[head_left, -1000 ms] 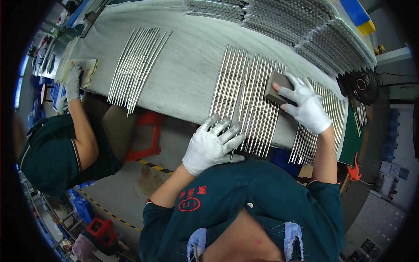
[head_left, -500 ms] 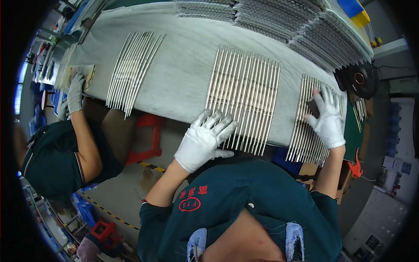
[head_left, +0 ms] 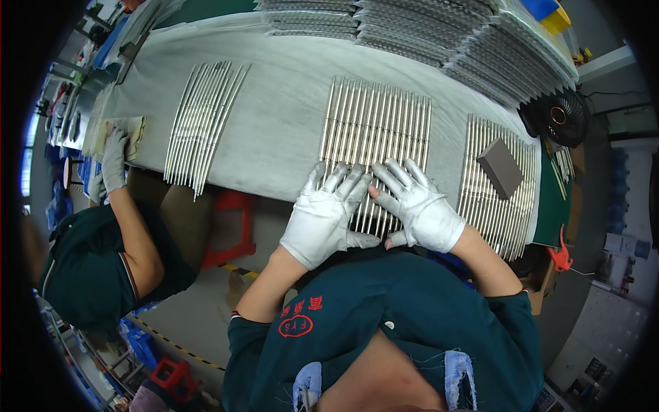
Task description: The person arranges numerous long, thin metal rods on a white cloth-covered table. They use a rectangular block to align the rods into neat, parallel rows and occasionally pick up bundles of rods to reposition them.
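Slim metal rods lie side by side in a flat row in front of me on the cloth-covered table. My left hand, in a white glove with greyish fingertips, rests its outstretched fingers on the near left part of this row. Beside it my right hand, gloved with thumb and index fingertip bare, lies with spread fingers on the near right part. Neither hand grips anything. A dark grey rectangular block rests on a second row of rods to the right.
A third group of rods lies to the left. Stacked plastic-wrapped trays line the back. A black fan and a red air gun are at the right. On the left, a co-worker's gloved hand touches a yellowish cloth.
My right hand has let go of the grey block, leaving it on the right row, and moved left onto the middle rods. My left hand stays at their near end.
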Motion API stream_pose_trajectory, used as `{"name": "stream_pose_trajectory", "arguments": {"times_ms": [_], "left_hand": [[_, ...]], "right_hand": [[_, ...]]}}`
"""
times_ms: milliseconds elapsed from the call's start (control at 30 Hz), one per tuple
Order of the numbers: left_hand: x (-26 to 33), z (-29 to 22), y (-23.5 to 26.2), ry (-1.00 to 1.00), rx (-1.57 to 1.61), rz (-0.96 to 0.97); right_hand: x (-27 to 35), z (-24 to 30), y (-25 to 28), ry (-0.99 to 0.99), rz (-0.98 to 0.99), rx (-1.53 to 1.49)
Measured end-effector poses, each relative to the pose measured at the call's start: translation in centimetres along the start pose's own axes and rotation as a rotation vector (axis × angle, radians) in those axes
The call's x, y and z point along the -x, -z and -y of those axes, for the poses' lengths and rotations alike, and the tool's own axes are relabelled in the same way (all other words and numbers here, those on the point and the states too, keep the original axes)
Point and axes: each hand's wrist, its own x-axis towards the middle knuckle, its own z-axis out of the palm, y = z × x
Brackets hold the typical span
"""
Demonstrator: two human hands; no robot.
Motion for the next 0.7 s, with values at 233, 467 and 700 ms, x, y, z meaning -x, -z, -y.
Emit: {"name": "stream_pose_trajectory", "arguments": {"times_ms": [233, 467, 700], "left_hand": [[2.0, 2.5, 0.8, 0.099, -0.167, -0.049], [4.0, 3.1, 0.9, 0.251, -0.213, -0.065], [3.9, 1.5, 0.9, 0.177, -0.177, -0.052]], "right_hand": [[-3.9, 0.7, -0.4, 0.164, -0.112, -0.035], [-6.6, -5.9, 3.0, -0.045, -0.419, -0.061], [-10.0, -11.7, 2.5, -0.265, -0.264, 0.117]]}}
